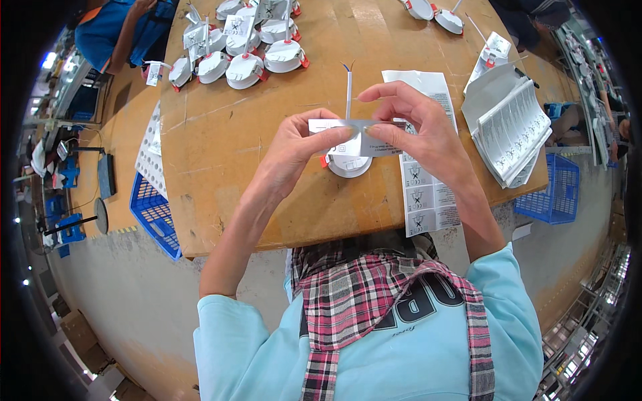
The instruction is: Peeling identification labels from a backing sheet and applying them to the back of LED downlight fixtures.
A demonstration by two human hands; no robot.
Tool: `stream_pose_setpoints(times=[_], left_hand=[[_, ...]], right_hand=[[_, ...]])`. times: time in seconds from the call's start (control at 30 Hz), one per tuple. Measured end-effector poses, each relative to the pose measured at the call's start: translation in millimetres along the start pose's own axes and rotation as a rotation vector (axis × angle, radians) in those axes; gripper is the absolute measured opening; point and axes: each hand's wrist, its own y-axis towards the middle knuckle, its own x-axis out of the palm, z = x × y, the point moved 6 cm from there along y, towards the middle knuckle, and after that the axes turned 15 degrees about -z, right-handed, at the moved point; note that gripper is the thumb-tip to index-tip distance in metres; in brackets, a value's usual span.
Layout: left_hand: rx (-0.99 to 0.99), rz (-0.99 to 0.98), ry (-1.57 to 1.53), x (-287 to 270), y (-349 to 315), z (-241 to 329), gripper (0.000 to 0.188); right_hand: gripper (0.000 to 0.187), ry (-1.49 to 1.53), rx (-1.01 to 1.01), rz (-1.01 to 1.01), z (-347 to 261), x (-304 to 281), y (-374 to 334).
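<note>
My left hand (pixel 301 142) and my right hand (pixel 418 127) pinch one printed label (pixel 334 127) between thumbs and fingers, holding it stretched out flat. Part of the label looks white, the part by my right thumb grey. Just below and behind it, a round white downlight (pixel 348 167) lies on the table, its upper part hidden by the label and my fingers. A white cable (pixel 348 93) with bare wire ends sticks up beyond the label. Beside my right forearm lies a long sheet of labels (pixel 431 194), partly covered by that hand.
Several downlights (pixel 244 70) stand clustered at the far left of the cardboard-topped table (pixel 267 220). Two more (pixel 448 21) are at the far right. A stack of label sheets (pixel 511 134) lies at the right edge. Blue crates (pixel 157 214) flank the table. Other people are beyond it.
</note>
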Motion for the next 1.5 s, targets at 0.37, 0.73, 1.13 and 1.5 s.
stream_pose_setpoints(times=[0.37, 0.73, 1.13, 1.5], left_hand=[[0.042, 0.126, 0.14, -16, 20, 4, 0.016], [0.082, 0.15, 0.065, -35, 36, -2, 0.013], [0.034, 0.163, 0.011, -42, 46, -10, 0.014], [0.047, 0.164, 0.008, -43, 49, -8, 0.013]], right_hand=[[0.02, -0.202, 0.209, 0.099, 29, -17, 10], [0.022, -0.027, 0.177, 0.121, 46, -24, 25], [0.029, -0.013, 0.17, 0.188, 50, -28, 24], [0.026, 0.002, 0.142, 0.22, 49, -28, 23]])
